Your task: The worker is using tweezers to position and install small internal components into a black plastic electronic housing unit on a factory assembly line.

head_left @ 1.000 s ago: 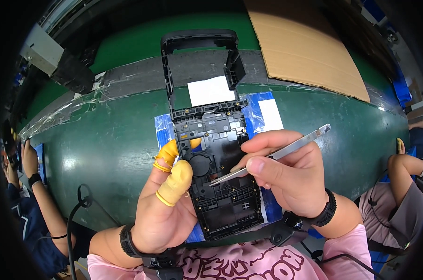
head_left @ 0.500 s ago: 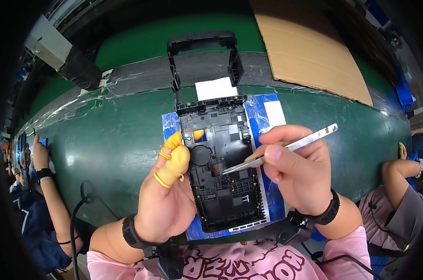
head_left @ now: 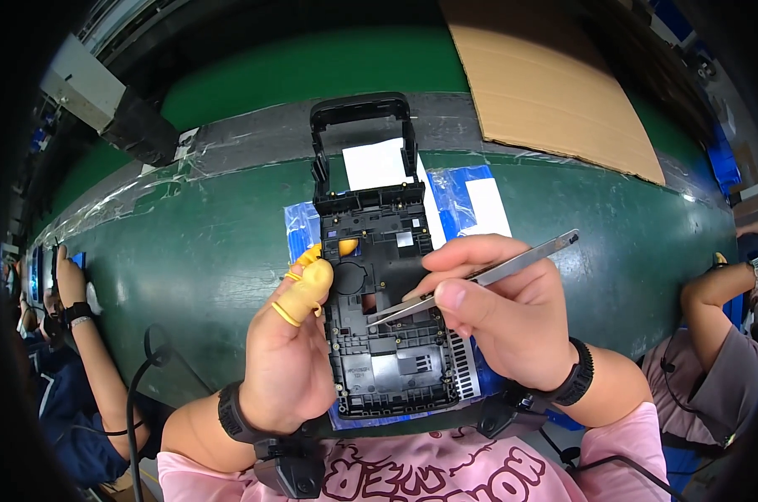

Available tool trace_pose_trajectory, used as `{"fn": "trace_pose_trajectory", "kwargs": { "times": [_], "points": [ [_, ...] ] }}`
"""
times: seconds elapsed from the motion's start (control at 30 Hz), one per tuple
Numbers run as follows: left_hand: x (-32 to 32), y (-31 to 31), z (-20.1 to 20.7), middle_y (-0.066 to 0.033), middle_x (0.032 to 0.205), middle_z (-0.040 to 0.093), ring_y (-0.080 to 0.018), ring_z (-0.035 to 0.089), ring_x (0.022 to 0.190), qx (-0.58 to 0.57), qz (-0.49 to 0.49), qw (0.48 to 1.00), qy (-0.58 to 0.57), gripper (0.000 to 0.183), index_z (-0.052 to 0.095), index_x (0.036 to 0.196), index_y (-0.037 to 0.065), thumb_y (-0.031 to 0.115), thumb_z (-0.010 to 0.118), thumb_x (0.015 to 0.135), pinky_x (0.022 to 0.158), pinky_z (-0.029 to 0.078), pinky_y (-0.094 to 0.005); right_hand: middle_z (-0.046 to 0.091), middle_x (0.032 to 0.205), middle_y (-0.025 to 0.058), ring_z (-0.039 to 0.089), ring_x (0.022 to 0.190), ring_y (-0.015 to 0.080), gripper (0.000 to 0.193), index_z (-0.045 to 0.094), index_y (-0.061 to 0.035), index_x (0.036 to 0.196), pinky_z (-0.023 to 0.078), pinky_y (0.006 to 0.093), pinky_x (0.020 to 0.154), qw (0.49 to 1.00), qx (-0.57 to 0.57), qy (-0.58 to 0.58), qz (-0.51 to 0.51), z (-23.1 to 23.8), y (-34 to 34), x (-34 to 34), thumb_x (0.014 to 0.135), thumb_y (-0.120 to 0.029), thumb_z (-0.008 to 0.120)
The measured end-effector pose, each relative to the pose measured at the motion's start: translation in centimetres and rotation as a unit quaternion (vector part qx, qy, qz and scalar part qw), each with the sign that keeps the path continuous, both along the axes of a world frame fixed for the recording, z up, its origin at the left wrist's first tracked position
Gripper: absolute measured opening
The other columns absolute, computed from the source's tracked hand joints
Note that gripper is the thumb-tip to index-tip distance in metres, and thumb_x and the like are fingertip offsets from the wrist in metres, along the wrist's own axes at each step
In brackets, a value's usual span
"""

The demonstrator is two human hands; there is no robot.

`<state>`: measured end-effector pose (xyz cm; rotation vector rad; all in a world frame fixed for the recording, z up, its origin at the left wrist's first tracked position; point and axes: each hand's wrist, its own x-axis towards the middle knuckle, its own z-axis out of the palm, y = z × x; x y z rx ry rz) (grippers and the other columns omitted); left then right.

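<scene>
A black plastic device housing (head_left: 395,272), with a loop-shaped frame at its far end, lies in front of me, its ribbed inner side facing up. My left hand (head_left: 287,368) grips its left edge, with yellow finger cots (head_left: 302,294) on the thumb and a finger. A yellow fingertip shows through an opening in the housing. My right hand (head_left: 513,322) pinches metal tweezers (head_left: 525,261). Their tips reach over the middle of the housing, just below a small rectangular opening. Whether the tips touch or hold anything is too small to tell.
Under the housing are a blue plastic-wrapped pad (head_left: 458,201) and white paper sheets (head_left: 370,163). A cardboard sheet (head_left: 555,100) lies at the far right of the green table (head_left: 186,251). Other people's arms (head_left: 94,360) show at both sides. A black cable (head_left: 136,402) runs at left.
The housing has tilted and its far frame has come nearer to me. My right hand and the tweezers have shifted left, the tips slightly nearer to me. My left hand keeps its grip.
</scene>
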<state>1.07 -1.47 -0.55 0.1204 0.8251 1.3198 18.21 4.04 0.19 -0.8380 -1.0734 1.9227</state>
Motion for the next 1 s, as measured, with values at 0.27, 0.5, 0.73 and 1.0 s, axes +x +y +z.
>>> {"fn": "trace_pose_trajectory", "kwargs": {
  "times": [0.27, 0.5, 0.73, 1.0],
  "points": [
    [-0.3, 0.3, 0.7, -0.0103, 0.104, 0.056, -0.0167, 0.056, 0.088, 0.027, 0.008, 0.999, 0.042, 0.036, 0.043, 0.118, 0.001, 0.009, 0.048, 0.084, 0.082, 0.047, -0.0331, 0.063, 0.079, 0.0098, 0.050, 0.057, 0.0071, 0.019, 0.057, 0.0031, 0.097, 0.038, 0.0195, 0.049, 0.995, 0.012, 0.072, -0.061, 0.5, 1.6, 1.3, 0.080, -0.004, 0.060],
    [-0.9, 2.1, -0.1, -0.0075, 0.095, 0.058, -0.0143, 0.057, 0.084, 0.055, -0.018, 0.981, 0.186, 0.033, 0.047, 0.110, 0.001, 0.001, 0.049, 0.077, 0.075, 0.050, -0.0304, 0.059, 0.070, 0.0069, 0.053, 0.060, 0.0074, 0.016, 0.058, 0.0025, 0.092, 0.037, 0.0172, 0.052, 0.990, 0.036, 0.075, -0.114, 0.1, 4.3, 3.2, 0.080, -0.008, 0.059],
    [-4.4, 15.9, 2.8, -0.0061, 0.104, 0.057, -0.0123, 0.051, 0.100, 0.190, -0.015, 0.958, 0.216, 0.025, 0.054, 0.104, 0.001, 0.019, 0.047, 0.089, 0.094, 0.036, -0.0261, 0.056, 0.064, 0.0057, 0.051, 0.058, 0.0094, 0.014, 0.058, 0.0040, 0.090, 0.040, 0.0194, 0.054, 0.988, 0.027, 0.090, -0.123, -0.9, 5.7, 4.4, 0.080, -0.006, 0.059],
    [-5.3, 16.4, 1.4, -0.0014, 0.107, 0.049, -0.0097, 0.044, 0.098, 0.178, 0.099, 0.811, 0.548, 0.037, 0.046, 0.117, 0.006, 0.015, 0.055, 0.082, 0.084, 0.032, -0.0243, 0.056, 0.063, 0.0046, 0.049, 0.054, 0.0071, 0.012, 0.059, 0.0027, 0.088, 0.038, 0.0175, 0.050, 0.986, 0.012, 0.097, -0.132, -1.7, 5.8, 3.8, 0.078, -0.004, 0.059]
  ]
}}
